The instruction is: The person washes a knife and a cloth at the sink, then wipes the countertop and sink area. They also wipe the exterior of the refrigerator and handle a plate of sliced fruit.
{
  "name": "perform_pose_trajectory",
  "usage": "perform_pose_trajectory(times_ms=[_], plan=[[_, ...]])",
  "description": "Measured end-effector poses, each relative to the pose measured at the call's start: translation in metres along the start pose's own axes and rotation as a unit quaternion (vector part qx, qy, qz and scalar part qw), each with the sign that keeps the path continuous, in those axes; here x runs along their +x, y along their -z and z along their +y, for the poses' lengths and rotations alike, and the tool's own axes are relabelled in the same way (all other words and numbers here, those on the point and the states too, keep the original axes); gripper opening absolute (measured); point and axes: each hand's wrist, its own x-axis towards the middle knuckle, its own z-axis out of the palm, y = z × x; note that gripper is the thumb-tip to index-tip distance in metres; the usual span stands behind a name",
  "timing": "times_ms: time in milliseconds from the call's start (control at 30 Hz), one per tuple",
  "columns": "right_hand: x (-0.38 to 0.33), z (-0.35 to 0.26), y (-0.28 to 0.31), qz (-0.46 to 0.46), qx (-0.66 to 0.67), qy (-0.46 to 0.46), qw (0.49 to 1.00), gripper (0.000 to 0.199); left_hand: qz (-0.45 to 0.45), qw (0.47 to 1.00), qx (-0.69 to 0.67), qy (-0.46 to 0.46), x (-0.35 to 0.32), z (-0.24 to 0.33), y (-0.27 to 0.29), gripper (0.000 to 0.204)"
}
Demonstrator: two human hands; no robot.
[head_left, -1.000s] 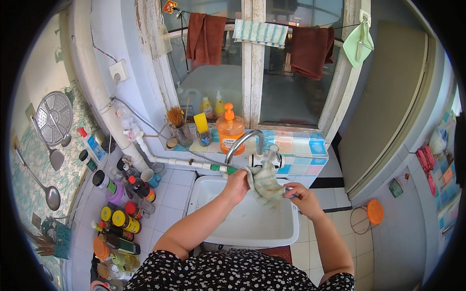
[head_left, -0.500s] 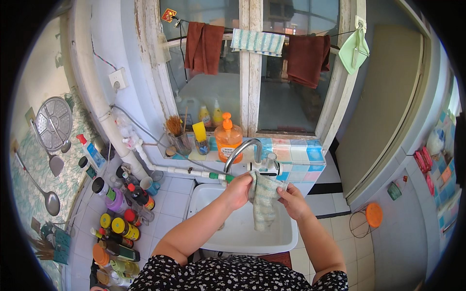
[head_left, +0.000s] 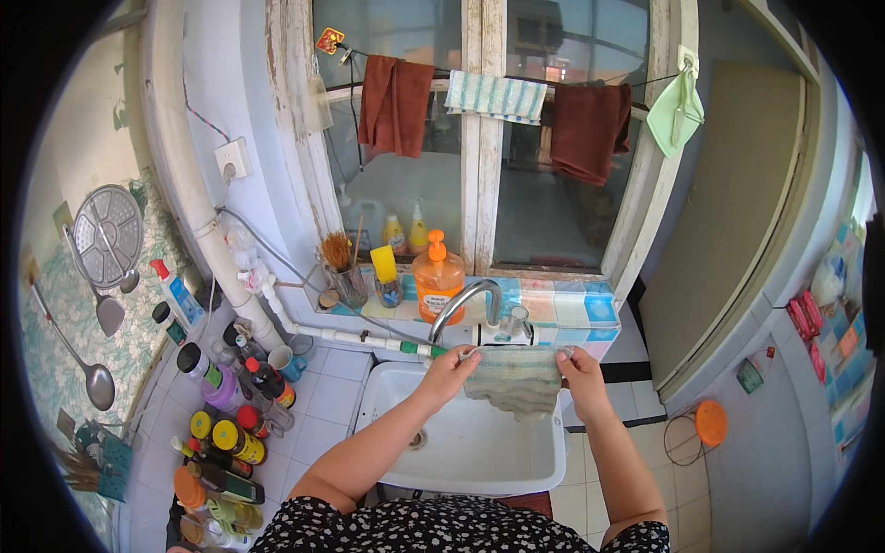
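A pale green striped dishcloth (head_left: 513, 380) hangs spread out over the far part of the white sink (head_left: 392, 461). My left hand (head_left: 449, 373) pinches its upper left corner and my right hand (head_left: 581, 376) pinches the upper right one, so the top edge is stretched between them. The lower edge droops in wavy folds. Just behind the cloth stands the curved metal faucet (head_left: 472, 293), with its handle at the right. The sink's drain (head_left: 418, 441) shows at the left of the basin.
An orange pump bottle (head_left: 438, 276) stands on the tiled ledge behind the faucet, beside a cup holding a yellow sponge (head_left: 383, 264). Several sauce bottles (head_left: 240, 442) crowd the left counter. Brown cloths (head_left: 395, 106) and a striped cloth (head_left: 496, 96) hang on a line across the window.
My hands have moved apart, the right one to the right. The cloth, bunched and hanging narrow before, is now opened wide between them. The view has tilted slightly upward.
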Motion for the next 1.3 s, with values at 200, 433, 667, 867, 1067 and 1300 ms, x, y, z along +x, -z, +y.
perform_pose_trajectory(times_ms=[200, 433, 667, 867, 1067, 1300], plan=[[-0.013, -0.003, -0.001, -0.003, -0.053, 0.044, 0.998, 0.018, 0.009, 0.998, 0.057, -0.035, -0.006, 0.006, -0.001, 0.035], [-0.023, -0.011, -0.002, 0.004, -0.077, 0.037, 0.996, 0.022, -0.053, 0.998, -0.021, -0.015, -0.001, 0.017, 0.002, 0.032], [-0.024, 0.014, 0.012, -0.022, -0.145, 0.029, 0.989, 0.023, -0.108, 0.988, 0.110, 0.004, -0.015, 0.004, 0.014, 0.026], [-0.004, 0.021, 0.010, 0.023, -0.297, 0.129, 0.946, 0.023, -0.127, 0.987, 0.095, 0.007, -0.016, 0.014, 0.016, 0.025], [0.064, -0.037, -0.019, 0.081, -0.253, 0.210, 0.941, 0.025, -0.053, 0.998, 0.027, -0.032, 0.008, 0.063, 0.030, 0.027], [0.148, -0.088, -0.082, 0.011, -0.153, 0.196, 0.969, 0.030, 0.069, 0.990, -0.115, -0.046, 0.060, 0.091, 0.076, 0.028]])
